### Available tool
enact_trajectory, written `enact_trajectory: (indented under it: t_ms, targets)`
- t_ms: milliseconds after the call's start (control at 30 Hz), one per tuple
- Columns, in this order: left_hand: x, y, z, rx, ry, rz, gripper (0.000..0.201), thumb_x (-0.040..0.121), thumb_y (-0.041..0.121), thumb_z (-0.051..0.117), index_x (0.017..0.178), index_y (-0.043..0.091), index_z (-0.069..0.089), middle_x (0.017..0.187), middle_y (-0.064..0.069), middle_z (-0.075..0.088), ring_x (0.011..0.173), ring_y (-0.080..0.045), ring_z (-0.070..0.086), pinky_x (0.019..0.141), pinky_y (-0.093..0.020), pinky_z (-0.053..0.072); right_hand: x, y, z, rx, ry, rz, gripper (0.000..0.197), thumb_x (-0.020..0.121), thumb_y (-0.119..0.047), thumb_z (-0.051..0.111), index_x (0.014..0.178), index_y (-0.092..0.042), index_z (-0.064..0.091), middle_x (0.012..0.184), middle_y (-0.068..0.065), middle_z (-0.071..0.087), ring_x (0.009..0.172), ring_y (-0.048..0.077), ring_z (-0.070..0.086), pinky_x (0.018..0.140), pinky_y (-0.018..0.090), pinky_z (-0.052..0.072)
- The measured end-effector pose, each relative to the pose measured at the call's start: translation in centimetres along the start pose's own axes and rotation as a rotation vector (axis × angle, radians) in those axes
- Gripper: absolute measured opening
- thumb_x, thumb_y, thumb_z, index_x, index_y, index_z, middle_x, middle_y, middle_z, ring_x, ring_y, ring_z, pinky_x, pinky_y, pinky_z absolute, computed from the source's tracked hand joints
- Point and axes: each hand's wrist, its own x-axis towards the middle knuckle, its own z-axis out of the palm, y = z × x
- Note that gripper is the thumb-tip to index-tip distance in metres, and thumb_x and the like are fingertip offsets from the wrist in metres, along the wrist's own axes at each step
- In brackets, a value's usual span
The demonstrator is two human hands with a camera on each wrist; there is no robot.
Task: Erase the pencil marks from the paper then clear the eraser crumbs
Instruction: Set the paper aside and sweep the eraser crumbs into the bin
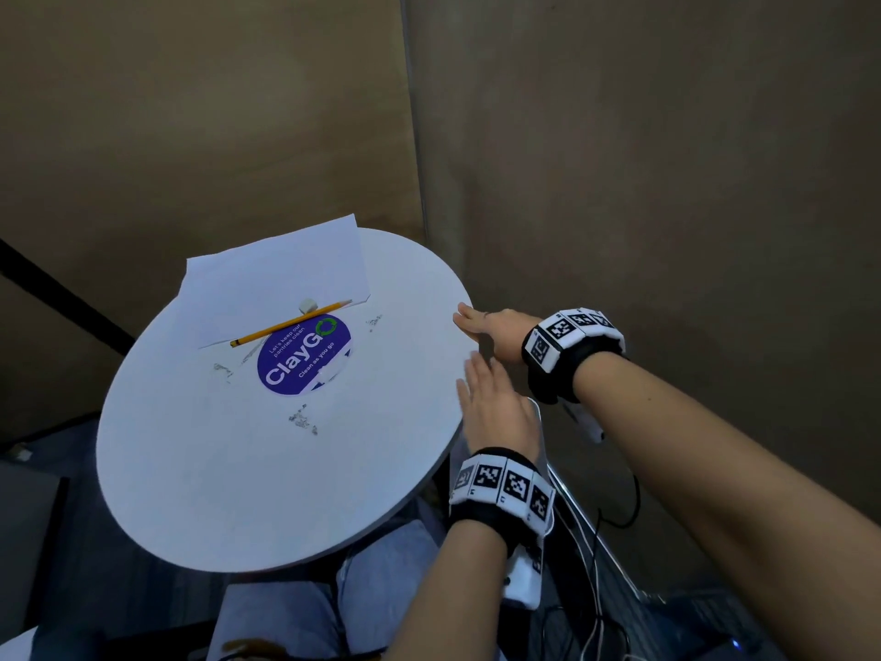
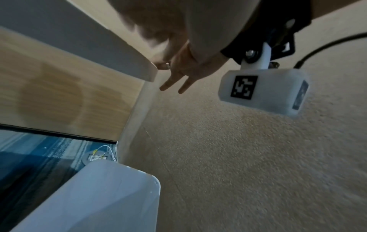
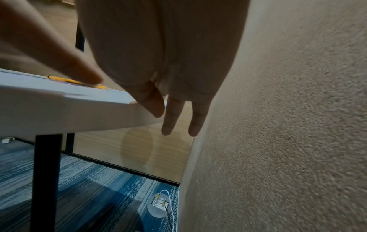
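At table (image 1: 200, 469) rim, both flat hands, right hand (image 1: 496, 326), left hand (image 1: 496, 407), crumbs (image 1: 301, 419) mid-table

White round surface (image 1: 190, 469), white paper (image 1: 276, 274), yellow pencil (image 1: 291, 323), grey crumbs (image 1: 302, 420), a blue sticker (image 1: 305, 355) with white lettering, black-and-white checkered wristbands (image 1: 500, 489), blue striped carpet (image 3: 95, 180).

Office pantry or break corner

A round white table (image 1: 190, 469) bears a "ClayGo" sticker (image 1: 305, 355) about keeping pantries clean; blue striped carpet (image 3: 89, 180), a floor socket (image 3: 160, 204) and a beige textured wall (image 3: 288, 125) surround it.
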Motion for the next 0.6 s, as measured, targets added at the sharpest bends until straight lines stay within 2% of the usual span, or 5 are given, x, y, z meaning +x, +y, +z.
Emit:
enact_trajectory:
  t_ms: [133, 233, 300, 433, 600]
  targets:
    - [0.1, -0.7, 0.2, 0.080, -0.039, -0.181, 0.068, 0.099, 0.020, 0.036, 0.149, -0.002, -0.004, 0.156, -0.021, -0.013, 0.145, -0.030, -0.013, 0.116, -0.040, -0.009, 0.3, 0.3, 0.3, 0.032, 0.009, -0.006, 0.083, 0.084, 0.018, 0.034, 0.150, -0.026, 0.009, 0.158, -0.008, -0.002, 0.140, 0.022, 0.029, 0.102, 0.027, 0.035]
    - [0.6, -0.7, -0.1, -0.003, -0.080, -0.035, 0.062, 0.098, 0.014, 0.033, 0.150, 0.003, 0.003, 0.158, -0.015, -0.002, 0.147, -0.024, -0.004, 0.117, -0.036, -0.005, 0.4, 0.5, 0.3, 0.054, -0.007, -0.007, 0.082, 0.085, 0.015, 0.034, 0.150, -0.027, 0.008, 0.158, -0.010, -0.002, 0.141, 0.020, 0.025, 0.109, 0.029, 0.031]
    - [1.3, -1.2, -1.1, -0.051, 0.002, -0.027, 0.058, 0.098, 0.013, 0.032, 0.150, 0.005, 0.007, 0.159, -0.012, 0.003, 0.147, -0.022, -0.001, 0.117, -0.034, -0.005, 0.5, 0.5, 0.2, 0.067, -0.009, -0.004, 0.082, 0.084, 0.016, 0.033, 0.150, -0.026, 0.009, 0.158, -0.008, 0.000, 0.142, 0.020, 0.023, 0.112, 0.028, 0.027]
    - [3.5, -3.3, -4.1, -0.051, 0.105, -0.318, 0.063, 0.099, 0.023, 0.035, 0.150, 0.003, 0.004, 0.158, -0.016, -0.005, 0.146, -0.026, -0.005, 0.117, -0.040, -0.002, 0.7, 0.5, -0.2, 0.094, -0.020, -0.004, 0.084, 0.081, 0.019, 0.031, 0.150, -0.028, 0.013, 0.157, -0.011, 0.003, 0.140, 0.022, 0.028, 0.109, 0.034, 0.032]
    - [6.5, -5.7, -5.7, -0.031, -0.010, -0.510, 0.067, 0.101, 0.034, 0.027, 0.149, 0.000, -0.003, 0.157, -0.015, -0.014, 0.145, -0.025, -0.013, 0.116, -0.044, -0.004, 0.4, 0.3, -0.7, 0.123, -0.008, 0.008, 0.082, 0.083, 0.019, 0.029, 0.149, -0.030, 0.017, 0.157, -0.012, 0.008, 0.139, 0.023, 0.028, 0.107, 0.032, 0.034]
